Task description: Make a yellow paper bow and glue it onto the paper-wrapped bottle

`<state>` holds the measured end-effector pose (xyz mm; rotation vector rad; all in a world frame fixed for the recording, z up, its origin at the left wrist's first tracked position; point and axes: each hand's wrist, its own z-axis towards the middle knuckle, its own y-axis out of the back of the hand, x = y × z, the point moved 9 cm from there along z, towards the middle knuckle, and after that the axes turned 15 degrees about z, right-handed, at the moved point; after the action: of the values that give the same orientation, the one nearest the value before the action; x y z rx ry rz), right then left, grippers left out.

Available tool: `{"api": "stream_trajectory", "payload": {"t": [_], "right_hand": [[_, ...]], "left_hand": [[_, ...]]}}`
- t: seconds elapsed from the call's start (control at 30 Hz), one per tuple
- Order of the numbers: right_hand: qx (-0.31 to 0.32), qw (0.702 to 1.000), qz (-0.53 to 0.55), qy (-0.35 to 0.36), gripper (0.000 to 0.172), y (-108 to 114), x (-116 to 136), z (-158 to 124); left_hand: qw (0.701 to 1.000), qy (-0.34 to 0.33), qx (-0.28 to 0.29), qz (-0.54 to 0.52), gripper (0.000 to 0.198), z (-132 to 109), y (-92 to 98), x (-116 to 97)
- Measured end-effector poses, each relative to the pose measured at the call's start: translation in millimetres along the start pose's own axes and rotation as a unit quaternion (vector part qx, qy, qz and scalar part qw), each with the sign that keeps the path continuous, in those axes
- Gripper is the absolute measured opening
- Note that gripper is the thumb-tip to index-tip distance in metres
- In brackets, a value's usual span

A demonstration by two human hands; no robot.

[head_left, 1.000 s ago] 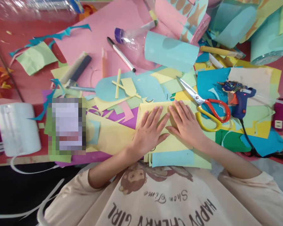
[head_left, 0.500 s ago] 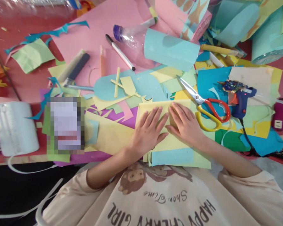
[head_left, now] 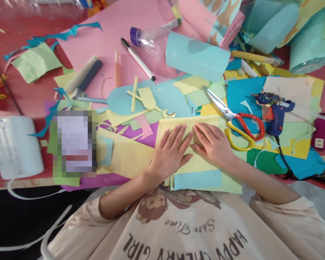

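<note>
Head: hands (head_left: 169, 153) press rectangular yellow paper (head_left: 199, 164).

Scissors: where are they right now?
Head view, right of centre: the scissors lie on the paper scraps, just to the outer side of the right hand, with their red and yellow handles beside the blue glue gun.

1. Scissors (head_left: 229, 115), red and yellow handles, lying on loose paper scraps (head_left: 262, 160).
2. Blue glue gun (head_left: 276, 115) just right of the scissors, cord running toward the near desk (head_left: 24, 97) edge.
3. Marker (head_left: 138, 59) on pink sheet (head_left: 111, 32); clear bottle (head_left: 148, 38), purple cap, just beyond.
4. Light-blue paper roll (head_left: 197, 56) beside the bottle.
5. White roll (head_left: 14, 146) at far left.
</note>
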<state>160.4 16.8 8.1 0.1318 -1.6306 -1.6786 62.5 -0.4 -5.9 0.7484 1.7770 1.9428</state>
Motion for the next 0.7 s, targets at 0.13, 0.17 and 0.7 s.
{"api": "stream_trajectory", "payload": {"t": [0.13,0.17,0.7], "right_hand": [[-0.003,1.000,0.001,0.001,0.047,0,0,1],[-0.006,1.000,-0.001,0.005,0.047,1,0,1],[0.044,0.998,0.015,-0.048,0.061,-11,7,-15]], "left_hand": [[1.000,0.000,-0.003,0.004,0.062,0,0.7,0],[1.000,0.000,-0.005,0.008,0.061,0,1.8,-1],[1.000,-0.005,-0.013,0.025,0.060,3,5.1,-2]]}}
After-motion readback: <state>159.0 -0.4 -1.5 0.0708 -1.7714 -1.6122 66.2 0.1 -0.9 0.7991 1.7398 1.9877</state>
